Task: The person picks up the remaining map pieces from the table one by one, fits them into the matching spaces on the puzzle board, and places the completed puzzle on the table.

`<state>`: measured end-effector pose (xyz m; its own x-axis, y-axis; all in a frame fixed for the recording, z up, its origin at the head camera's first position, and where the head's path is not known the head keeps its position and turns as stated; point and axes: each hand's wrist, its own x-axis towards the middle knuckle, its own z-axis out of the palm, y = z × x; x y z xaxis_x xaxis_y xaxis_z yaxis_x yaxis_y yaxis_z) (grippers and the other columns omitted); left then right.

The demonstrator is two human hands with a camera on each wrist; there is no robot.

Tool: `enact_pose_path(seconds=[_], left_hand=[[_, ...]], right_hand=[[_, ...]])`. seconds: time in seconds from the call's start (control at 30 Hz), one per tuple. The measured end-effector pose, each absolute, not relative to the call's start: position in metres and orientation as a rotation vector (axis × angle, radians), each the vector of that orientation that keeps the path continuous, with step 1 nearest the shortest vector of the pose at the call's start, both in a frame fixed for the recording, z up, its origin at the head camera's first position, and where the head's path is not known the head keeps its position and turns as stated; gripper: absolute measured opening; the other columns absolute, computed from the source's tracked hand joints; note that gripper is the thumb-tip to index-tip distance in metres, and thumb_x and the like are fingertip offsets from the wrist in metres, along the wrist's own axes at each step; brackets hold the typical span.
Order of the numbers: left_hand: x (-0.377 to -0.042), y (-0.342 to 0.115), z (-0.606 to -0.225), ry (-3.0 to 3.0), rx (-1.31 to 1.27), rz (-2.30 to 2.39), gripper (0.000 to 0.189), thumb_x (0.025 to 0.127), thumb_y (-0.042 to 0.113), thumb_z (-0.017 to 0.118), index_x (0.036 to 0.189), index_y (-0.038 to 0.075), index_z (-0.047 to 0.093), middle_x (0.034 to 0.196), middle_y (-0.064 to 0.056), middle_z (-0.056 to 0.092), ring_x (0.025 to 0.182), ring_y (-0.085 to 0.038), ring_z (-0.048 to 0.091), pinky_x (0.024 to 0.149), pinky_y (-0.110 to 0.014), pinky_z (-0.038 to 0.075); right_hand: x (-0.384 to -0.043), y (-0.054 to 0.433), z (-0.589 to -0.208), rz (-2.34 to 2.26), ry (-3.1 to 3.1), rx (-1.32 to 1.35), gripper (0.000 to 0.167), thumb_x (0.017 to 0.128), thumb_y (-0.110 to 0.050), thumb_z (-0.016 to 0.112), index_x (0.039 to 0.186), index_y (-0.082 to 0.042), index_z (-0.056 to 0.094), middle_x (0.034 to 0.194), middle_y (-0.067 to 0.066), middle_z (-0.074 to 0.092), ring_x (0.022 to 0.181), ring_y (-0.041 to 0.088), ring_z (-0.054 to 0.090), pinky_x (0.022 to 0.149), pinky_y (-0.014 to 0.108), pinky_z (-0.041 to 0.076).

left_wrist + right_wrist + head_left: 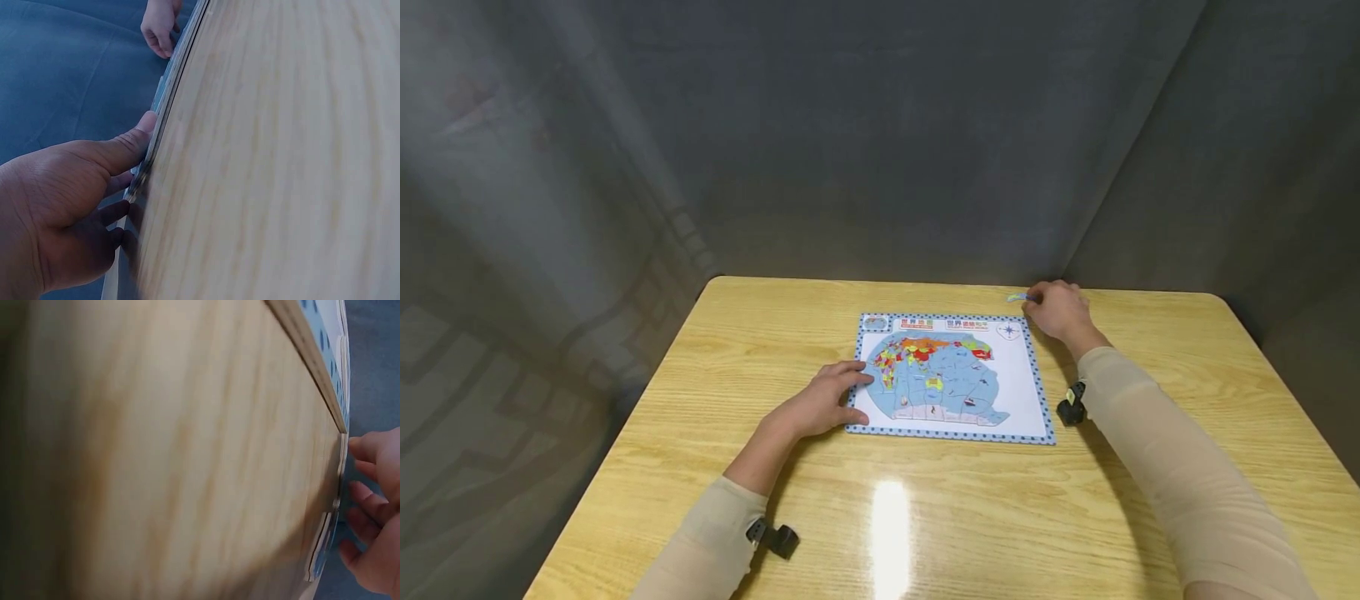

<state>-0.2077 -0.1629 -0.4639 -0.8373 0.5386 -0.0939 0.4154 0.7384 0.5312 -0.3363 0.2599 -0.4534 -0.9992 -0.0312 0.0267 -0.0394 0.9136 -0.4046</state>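
A world-map puzzle board (pixel 1022 375) with a blue dotted border lies flat on the table. My left hand (pixel 827 398) rests at its left edge, fingers slightly bent and spread over the border, thumb near the lower left corner. In the left wrist view that thumb (pixel 145 125) lies against the board's side. Beyond the board's upper right corner, my right hand (pixel 1060 308) pinches a small blue puzzle piece (pixel 1017 297) at the fingertips. The right wrist view shows the right hand (pixel 378 506) low over the table, next to blue-topped pieces (pixel 320 550).
The wooden table (pixel 760 350) has its far edge just behind my right hand. A dark grey curtain (pixel 880 150) hangs behind it and along both sides. Joined map pieces (pixel 955 379) fill much of the board's left and middle; white board shows at the right.
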Motion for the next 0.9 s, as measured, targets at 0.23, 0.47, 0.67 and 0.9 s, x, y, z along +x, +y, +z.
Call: enact_pose_path(seconds=[0.23,0.47,0.67,0.9], left_hand=[[-0.2072,-0.1651,-0.4641,2.706,0.756,0.731,0.065,0.084,0.036,0.077,0.141,0.013,0.054,0.154,-0.01,0.036,0.142,-0.033,0.027,0.114,-0.047,0.026],[-0.2056,-0.1645,-0.4637,2.698,0.747,0.741,0.065,0.084,0.036,0.077,0.141,0.013,0.054,0.154,-0.01,0.036,0.142,-0.033,0.027,0.114,-0.047,0.026],[-0.2066,-0.1646,-0.461,2.701,0.75,0.742,0.065,0.084,0.036,0.077,0.141,0.013,0.054,0.154,-0.01,0.036,0.142,-0.034,0.026,0.114,-0.048,0.026],[-0.2032,-0.1646,-0.4623,2.682,0.725,0.748,0.064,0.085,0.036,0.077,0.141,0.014,0.054,0.155,-0.009,0.035,0.143,-0.032,0.026,0.114,-0.047,0.027]], right_hand=[[-0.3397,0.2625,-0.454,0.586,-3.094,0.015,0.05,0.097,-0.031,0.056,0.136,0.001,0.052,0.138,0.031,0.04,0.121,0.052,0.029,0.095,0.066,0.025],[-0.3414,0.2643,-0.4569,0.543,-3.177,-0.084,0.06,0.099,-0.04,0.051,0.14,0.003,0.046,0.14,0.034,0.033,0.124,0.054,0.022,0.099,0.067,0.022],[-0.3431,0.2658,-0.4543,0.516,-3.17,-0.067,0.053,0.1,-0.037,0.051,0.137,0.001,0.052,0.138,0.032,0.038,0.124,0.053,0.024,0.096,0.068,0.023],[-0.3385,0.2633,-0.4568,0.493,-3.152,-0.028,0.043,0.101,-0.031,0.051,0.13,-0.001,0.058,0.132,0.03,0.044,0.122,0.053,0.027,0.094,0.067,0.025]])
